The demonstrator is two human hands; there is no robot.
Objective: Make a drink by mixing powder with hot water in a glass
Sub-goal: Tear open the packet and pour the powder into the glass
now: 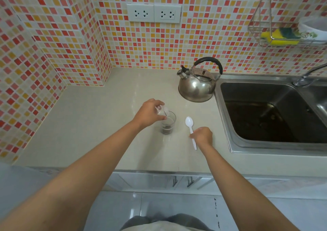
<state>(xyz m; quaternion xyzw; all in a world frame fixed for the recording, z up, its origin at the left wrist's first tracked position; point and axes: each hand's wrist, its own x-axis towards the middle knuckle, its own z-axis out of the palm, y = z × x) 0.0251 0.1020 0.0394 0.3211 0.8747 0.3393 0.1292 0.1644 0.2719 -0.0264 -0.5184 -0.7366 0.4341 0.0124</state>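
Note:
A small clear glass stands on the pale countertop with dark powder at its bottom. My left hand holds a small clear packet tilted over the glass rim. A white plastic spoon lies on the counter just right of the glass, bowl pointing away from me. My right hand rests on the spoon's handle, fingers curled around it. A steel kettle with a black handle stands behind, near the sink.
A steel sink fills the right side, with a tap at its far corner. A wire rack with a yellow sponge hangs on the tiled wall. Two wall sockets sit above the counter. Cabinet handles show below the counter edge.

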